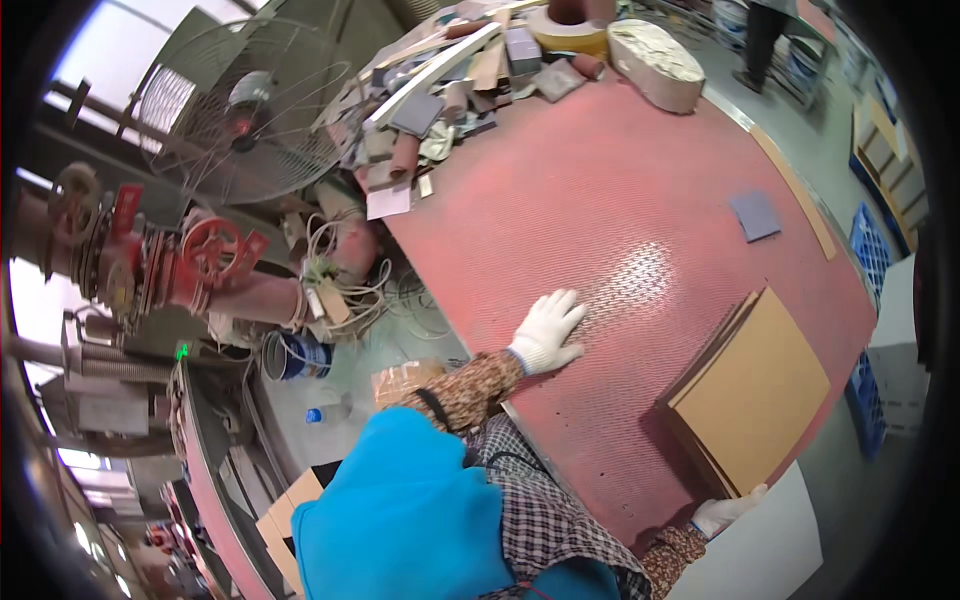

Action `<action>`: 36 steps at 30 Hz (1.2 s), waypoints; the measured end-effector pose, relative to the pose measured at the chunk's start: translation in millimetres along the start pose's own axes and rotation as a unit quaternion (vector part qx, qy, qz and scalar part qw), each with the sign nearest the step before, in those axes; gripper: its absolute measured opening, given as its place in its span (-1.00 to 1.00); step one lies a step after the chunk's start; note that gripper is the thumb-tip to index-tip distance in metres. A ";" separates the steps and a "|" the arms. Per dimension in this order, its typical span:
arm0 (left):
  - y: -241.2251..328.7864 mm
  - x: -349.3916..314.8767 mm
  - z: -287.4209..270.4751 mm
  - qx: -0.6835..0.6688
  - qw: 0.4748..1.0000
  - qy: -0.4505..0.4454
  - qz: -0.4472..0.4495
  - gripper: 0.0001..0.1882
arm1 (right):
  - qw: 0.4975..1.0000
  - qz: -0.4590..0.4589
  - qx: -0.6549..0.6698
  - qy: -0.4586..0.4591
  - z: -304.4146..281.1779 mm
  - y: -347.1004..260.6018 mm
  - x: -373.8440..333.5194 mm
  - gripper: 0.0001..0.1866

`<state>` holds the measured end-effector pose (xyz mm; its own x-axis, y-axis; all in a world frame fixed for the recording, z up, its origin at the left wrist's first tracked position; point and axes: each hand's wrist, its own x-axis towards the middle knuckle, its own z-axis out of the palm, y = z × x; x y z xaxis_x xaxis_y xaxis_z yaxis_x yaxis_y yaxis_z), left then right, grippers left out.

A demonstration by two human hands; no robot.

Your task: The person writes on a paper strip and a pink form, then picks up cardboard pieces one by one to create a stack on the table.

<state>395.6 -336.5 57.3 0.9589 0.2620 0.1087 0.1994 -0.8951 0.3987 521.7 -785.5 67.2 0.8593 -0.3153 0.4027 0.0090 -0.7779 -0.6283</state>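
My left hand (547, 332), in a white knit glove, rests on the ridged red tabletop (560, 200) with its fingers stretched out and nothing held. At the lower right, my right hand (728, 512), gloved the same way, grips the near edge of a small stack of brown cardboard sheets (755, 385). The stack lies tilted over the table's right part, its left side fanned slightly into layers. Some fingers of the right hand are hidden by the cardboard. Beyond the stack, a blue-grey square pad (755, 216) lies on the table.
Sanding blocks and scraps (440, 110) pile up at the table's far left, beside a cream oval block (655, 65). A thin wooden strip (793, 190) lies along the right edge. A large fan (240, 110) and red valve pipes (212, 252) stand left. Another person (765, 40) stands far right.
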 end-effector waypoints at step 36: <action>-163.8 96.1 -107.3 -0.269 0.921 0.140 -0.245 -0.61 | 0.952 0.295 -0.007 -0.085 -144.1 -114.4 -168.2 -0.36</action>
<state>433.4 -126.1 100.2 0.6760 0.7369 -0.0032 0.3928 -0.3566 0.8476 302.4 -721.8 167.3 0.7834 -0.6073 -0.1323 -0.5064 -0.5002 -0.7023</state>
